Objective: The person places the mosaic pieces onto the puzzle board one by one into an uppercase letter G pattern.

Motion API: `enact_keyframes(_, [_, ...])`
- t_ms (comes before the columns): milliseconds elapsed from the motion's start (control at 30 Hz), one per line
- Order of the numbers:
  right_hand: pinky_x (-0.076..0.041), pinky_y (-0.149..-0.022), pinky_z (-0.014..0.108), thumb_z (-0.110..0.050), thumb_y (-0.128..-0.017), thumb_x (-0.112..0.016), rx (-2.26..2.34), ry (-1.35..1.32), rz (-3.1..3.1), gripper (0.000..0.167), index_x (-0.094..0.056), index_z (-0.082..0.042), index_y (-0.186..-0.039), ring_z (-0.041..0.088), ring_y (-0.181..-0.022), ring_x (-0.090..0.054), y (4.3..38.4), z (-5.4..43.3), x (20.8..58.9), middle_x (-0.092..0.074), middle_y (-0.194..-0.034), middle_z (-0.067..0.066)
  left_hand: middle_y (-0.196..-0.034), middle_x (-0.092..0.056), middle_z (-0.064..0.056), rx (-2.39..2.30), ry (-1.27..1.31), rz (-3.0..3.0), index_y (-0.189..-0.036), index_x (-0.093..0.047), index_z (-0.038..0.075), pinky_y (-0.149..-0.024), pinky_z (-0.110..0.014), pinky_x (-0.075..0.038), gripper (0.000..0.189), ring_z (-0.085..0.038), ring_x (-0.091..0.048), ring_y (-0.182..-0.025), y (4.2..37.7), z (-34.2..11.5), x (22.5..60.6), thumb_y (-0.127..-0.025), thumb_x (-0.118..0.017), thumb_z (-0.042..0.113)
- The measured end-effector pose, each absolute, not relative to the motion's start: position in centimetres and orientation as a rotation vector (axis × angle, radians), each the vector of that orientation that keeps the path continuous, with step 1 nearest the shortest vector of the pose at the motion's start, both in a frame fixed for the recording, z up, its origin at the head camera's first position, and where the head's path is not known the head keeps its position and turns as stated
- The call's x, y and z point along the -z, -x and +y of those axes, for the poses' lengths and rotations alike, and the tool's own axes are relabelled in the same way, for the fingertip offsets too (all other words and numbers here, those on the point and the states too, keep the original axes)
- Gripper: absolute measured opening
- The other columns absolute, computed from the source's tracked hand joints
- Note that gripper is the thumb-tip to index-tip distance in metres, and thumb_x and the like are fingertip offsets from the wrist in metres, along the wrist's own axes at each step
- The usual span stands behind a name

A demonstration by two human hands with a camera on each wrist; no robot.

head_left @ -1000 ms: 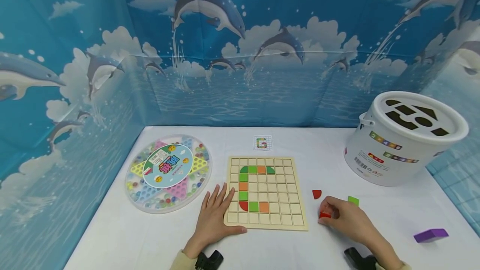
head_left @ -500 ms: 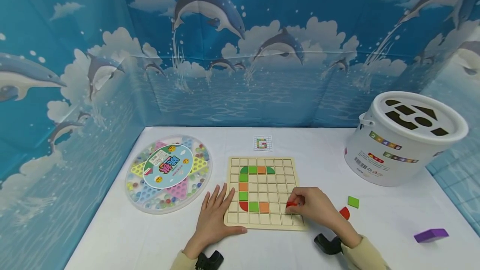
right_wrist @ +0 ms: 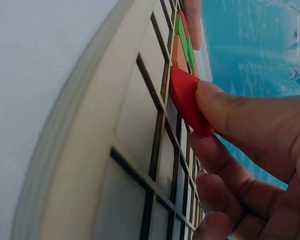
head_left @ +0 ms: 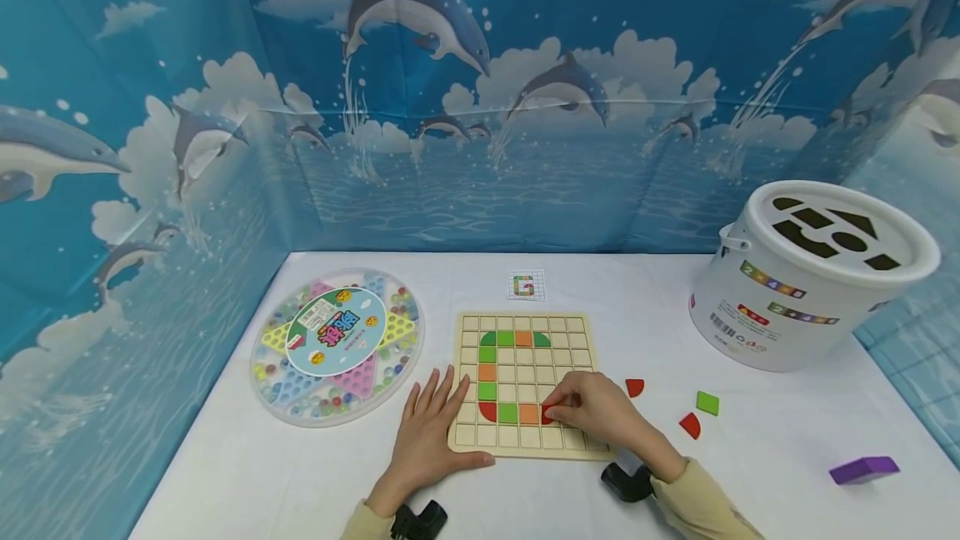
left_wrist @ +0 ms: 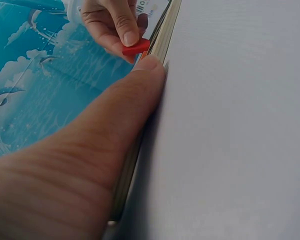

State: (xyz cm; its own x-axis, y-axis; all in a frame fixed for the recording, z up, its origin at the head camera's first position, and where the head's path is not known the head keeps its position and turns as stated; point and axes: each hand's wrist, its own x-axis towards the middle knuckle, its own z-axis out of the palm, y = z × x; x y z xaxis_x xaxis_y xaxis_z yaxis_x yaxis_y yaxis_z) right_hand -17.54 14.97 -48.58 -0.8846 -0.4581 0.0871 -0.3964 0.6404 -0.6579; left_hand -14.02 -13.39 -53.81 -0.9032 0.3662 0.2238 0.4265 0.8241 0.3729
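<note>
A wooden grid board (head_left: 562, 438) lies on the table with green, orange and red tiles set in a C-like outline. My right hand (head_left: 592, 408) pinches a red quarter-round tile (right_wrist: 189, 100) between thumb and fingertips. That tile is tilted at the board's lower row, just right of an orange tile (head_left: 528, 414). My left hand (head_left: 427, 432) lies with fingers spread over the board's lower left corner, its thumb (left_wrist: 135, 85) along the near edge. In the head view, the right fingers cover part of the pinched tile.
Right of the board lie two red quarter-round tiles (head_left: 634, 387), a green square tile (head_left: 707, 403) and a purple block (head_left: 864, 470). A white bucket (head_left: 787, 315) with a shape-cut lid stands back right. A round marble game (head_left: 337, 348) is at left; a small pattern card (head_left: 526, 285) lies behind the board.
My right hand has carried the red quarter-round tile leftward from the table on the right to the board's lower row. The left hand has stayed in place.
</note>
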Motion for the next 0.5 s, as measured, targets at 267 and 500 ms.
enact_keyframes(267, [-0.039, -0.051, 0.023, -0.018, -0.078, -0.079, 1.029, 0.717, 2.797, 0.005, -0.075, -0.022, -0.077, 0.002, -0.059, -0.045, 17.96, 14.53, 48.45, -0.055, -0.072, -0.017, -0.154, -0.022, -0.012, 0.646, 0.633, -2.847, -0.150, -0.032, 0.013, -0.108, -0.055, -0.011, 0.108, -0.035, -0.014, -0.141, 14.01, -13.49, 53.76, -0.067, -0.064, 0.075])
enact_keyframes(500, [-0.038, -0.050, 0.024, -0.019, -0.077, -0.080, 0.958, 0.654, 2.832, 0.015, -0.069, -0.026, -0.070, 0.004, -0.058, -0.043, 17.87, 14.12, 48.48, -0.051, -0.067, -0.016, -0.155, -0.021, -0.012, 0.659, 0.623, -2.873, -0.150, -0.031, 0.014, -0.109, -0.055, -0.009, 0.108, -0.034, -0.012, -0.142, 13.98, -13.37, 53.60, -0.067, -0.065, 0.074])
